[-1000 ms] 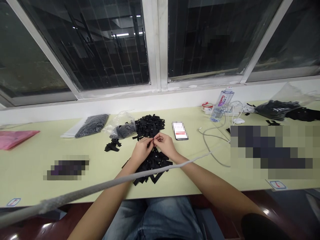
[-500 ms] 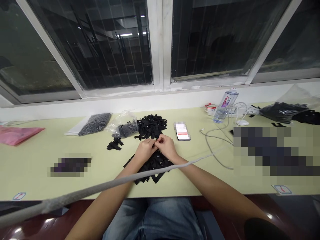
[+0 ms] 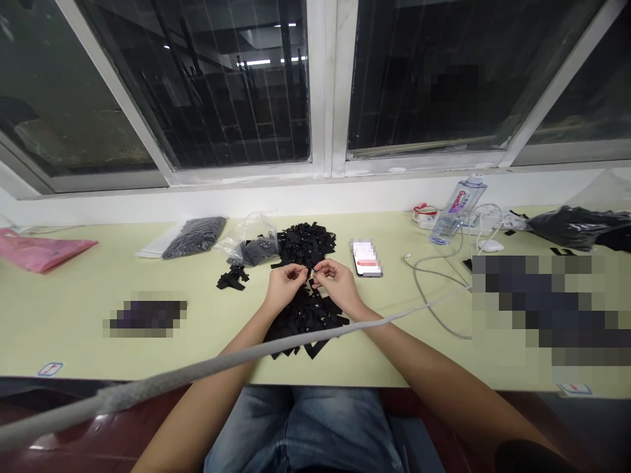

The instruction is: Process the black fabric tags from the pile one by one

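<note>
My left hand (image 3: 286,286) and my right hand (image 3: 336,284) are close together over black fabric strips, with a small gap between their fingertips. Both have thumb and fingers pinched together; whatever they hold is too small to make out. Below them lies a near pile of black strips (image 3: 303,318), some with small shiny spots. Just beyond the hands is a far pile of black strips (image 3: 306,242). A clear plastic bag (image 3: 252,240) with black pieces in it sits left of the far pile, and a few loose black strips (image 3: 233,278) lie in front of it.
A phone (image 3: 366,257) lies right of the far pile. Behind it to the right are a tilted bottle (image 3: 458,209), a power strip and cables. A grey cord (image 3: 236,360) crosses the view above my forearms. Filled bags (image 3: 194,236) stand back left.
My hands were touching at the fingertips and have moved slightly apart. The whole view has shifted a little, so the table items appear further right.
</note>
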The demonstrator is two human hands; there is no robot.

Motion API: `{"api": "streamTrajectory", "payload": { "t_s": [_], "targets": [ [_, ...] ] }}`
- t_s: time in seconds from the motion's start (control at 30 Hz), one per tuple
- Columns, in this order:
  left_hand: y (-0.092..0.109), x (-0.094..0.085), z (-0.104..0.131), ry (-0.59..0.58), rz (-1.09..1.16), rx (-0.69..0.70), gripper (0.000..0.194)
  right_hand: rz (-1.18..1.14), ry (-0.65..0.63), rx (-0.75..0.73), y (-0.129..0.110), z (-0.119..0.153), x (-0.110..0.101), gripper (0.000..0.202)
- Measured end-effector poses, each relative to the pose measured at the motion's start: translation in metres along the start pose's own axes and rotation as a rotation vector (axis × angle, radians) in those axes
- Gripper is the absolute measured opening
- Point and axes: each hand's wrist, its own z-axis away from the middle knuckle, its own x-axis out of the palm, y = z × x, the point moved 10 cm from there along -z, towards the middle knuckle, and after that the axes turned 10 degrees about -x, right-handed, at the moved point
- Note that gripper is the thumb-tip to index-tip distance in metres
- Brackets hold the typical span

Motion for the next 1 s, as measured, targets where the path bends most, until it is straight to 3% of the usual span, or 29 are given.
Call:
{"api": "streamTrajectory", "payload": {
  "t_s": [0.13, 0.33, 0.67, 0.83, 1.0],
  "targets": [
    [-0.014, 0.0, -0.005, -0.038, 0.197, -0.11, 0.031, -0.032, -0.019, -0.019, 0.003, -0.002, 0.001, 0.024],
    [-0.017, -0.001, -0.004, -0.032, 0.259, -0.145, 0.035, -0.137, -0.044, -0.021, -0.001, -0.003, 0.004, 0.029],
    [-0.008, 0.007, 0.0, -0.057, 0.17, -0.076, 0.033, 0.084, -0.001, -0.123, -0.021, 0.002, -0.003, 0.027],
    [-0.003, 0.014, 0.004, -0.105, 0.123, -0.022, 0.033, 0.138, 0.013, -0.17, -0.019, 0.001, -0.006, 0.024],
    [0.004, 0.015, 0.007, -0.132, 0.084, 0.028, 0.03, 0.066, 0.031, -0.102, -0.005, -0.003, -0.007, 0.026]
  ]
}}
